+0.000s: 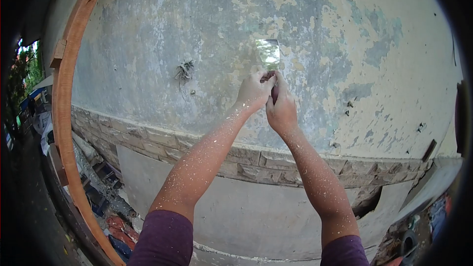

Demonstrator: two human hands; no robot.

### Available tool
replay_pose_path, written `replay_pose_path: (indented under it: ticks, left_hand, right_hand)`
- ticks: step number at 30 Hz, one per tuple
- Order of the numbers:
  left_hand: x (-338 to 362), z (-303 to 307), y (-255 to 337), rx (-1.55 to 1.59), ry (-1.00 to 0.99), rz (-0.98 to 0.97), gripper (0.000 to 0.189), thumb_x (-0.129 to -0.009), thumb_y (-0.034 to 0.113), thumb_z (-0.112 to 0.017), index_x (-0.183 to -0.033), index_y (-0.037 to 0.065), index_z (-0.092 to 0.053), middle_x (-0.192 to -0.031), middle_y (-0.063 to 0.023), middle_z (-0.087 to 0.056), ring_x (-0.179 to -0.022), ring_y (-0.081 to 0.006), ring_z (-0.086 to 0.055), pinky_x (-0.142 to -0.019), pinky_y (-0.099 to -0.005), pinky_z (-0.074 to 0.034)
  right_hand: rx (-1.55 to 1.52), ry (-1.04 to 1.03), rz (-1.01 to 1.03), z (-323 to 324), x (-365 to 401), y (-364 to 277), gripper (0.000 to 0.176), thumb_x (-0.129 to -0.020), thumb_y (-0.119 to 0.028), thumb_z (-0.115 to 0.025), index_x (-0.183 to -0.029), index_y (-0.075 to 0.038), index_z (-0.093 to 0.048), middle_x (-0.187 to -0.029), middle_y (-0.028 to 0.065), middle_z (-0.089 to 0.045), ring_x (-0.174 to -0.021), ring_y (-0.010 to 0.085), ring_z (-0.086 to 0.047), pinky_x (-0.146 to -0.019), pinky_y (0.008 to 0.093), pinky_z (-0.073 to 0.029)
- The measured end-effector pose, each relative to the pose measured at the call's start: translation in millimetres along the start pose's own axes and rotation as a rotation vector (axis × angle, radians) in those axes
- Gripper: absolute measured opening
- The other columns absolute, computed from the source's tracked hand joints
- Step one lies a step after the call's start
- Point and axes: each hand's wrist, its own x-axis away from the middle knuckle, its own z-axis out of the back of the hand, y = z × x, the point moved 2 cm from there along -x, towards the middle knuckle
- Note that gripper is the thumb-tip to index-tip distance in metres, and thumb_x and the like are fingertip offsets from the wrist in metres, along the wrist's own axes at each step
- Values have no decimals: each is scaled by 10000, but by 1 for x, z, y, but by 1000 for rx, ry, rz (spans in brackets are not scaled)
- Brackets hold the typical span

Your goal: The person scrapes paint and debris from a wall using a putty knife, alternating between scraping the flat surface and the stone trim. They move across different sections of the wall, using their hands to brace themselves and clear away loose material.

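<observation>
In the head view, the left hand and the right hand both grip the scraper with a broad, shiny metal blade and a dark reddish handle, fingers curled close together just below the blade, likely so that they share the push and keep it from twisting. The blade points upward at the grey, patchy wall with peeling cream paint, above the rough stone band, probably angled to bring its wide edge against the surface.
</observation>
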Motion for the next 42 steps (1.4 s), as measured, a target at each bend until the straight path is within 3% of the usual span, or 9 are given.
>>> replay_pose_path:
  ticks: [2, 4, 5, 7, 10, 19, 25, 34, 42]
  left_hand:
    - [-19, 24, 4, -162, 26, -197, 385, -920, 276, -545, -1155, -28, -576, -1042, -138, -663, -988, -264, -623, -897, -346, -447]
    - [-52, 39, -7, -463, 228, -430, 539, -910, 347, -507, -1309, -13, -466, -1328, -193, -503, -1303, -320, -400, -1083, -414, -307]
    - [-69, 43, -14, -449, 217, -452, 539, -910, 347, -507, -1309, -13, -466, -1328, -193, -503, -1303, -320, -400, -1083, -414, -307]
    - [-94, 51, -26, -810, 389, -564, 678, -931, 391, -437, -1458, 21, -223, -1551, -143, -135, -1440, -293, -90, -1170, -426, -93]
    - [-121, 60, -48, -1042, 294, -513, 815, -923, 465, -439, -1486, 37, -33, -1571, -98, 27, -1447, -279, 67, -1172, -442, -16]
    - [-133, 53, -27, -964, 308, -339, 985, -830, 582, -502, -1485, 13, -36, -1568, -113, -25, -1451, -264, 35, -1169, -435, 4]
    - [-150, 52, -41, -863, 524, -638, 994, -819, 605, -503, -1486, 21, -53, -1568, -113, -45, -1452, -266, 16, -1170, -433, 6]
    - [-148, 50, -38, -975, 516, -539, 979, -819, 609, -506, -1495, 59, -59, -1573, -86, -43, -1453, -247, 8, -1175, -422, -12]
    - [-144, 52, -37, -979, 485, -510, 977, -815, 591, -524, -1496, 61, -66, -1574, -80, -34, -1453, -242, 12, -1176, -418, -15]
  right_hand:
    - [96, -24, -101, 6, -17, -25, 607, -886, -128, -499, -1454, -142, -284, -964, 263, -576, -874, 418, -608, -753, 489, -491]
    - [197, -37, -216, 6, -34, -30, 572, -918, -149, -469, -1460, -173, -287, -940, 258, -581, -860, 407, -616, -750, 483, -496]
    - [254, 1, -240, 4, -43, -29, 547, -937, -178, -449, -1461, -201, -292, -928, 257, -587, -851, 394, -622, -743, 476, -501]
    - [377, 108, -239, -3, -52, -21, 516, -957, -209, -423, -1459, -227, -307, -879, 238, -609, -795, 371, -639, -700, 465, -514]
    - [464, 18, -333, -3, -64, -15, 509, -960, -215, -409, -1459, -218, -306, -862, 232, -629, -773, 371, -649, -681, 466, -522]
    - [594, 115, -274, 10, -158, -46, 444, -951, -208, -387, -1393, -172, -419, -872, 262, -651, -838, 414, -641, -760, 499, -509]
    - [565, 125, -282, -6, -130, -32, 444, -944, -216, -392, -1380, -144, -428, -915, 272, -650, -858, 428, -637, -785, 504, -503]
    - [621, 140, -273, -10, -121, -23, 442, -945, -216, -388, -1379, -147, -429, -924, 266, -649, -854, 432, -635, -801, 507, -500]
    - [668, 154, -190, 19, -189, -32, 483, -899, -158, -424, -1382, -139, -427, -919, 265, -651, -869, 420, -640, -800, 486, -506]
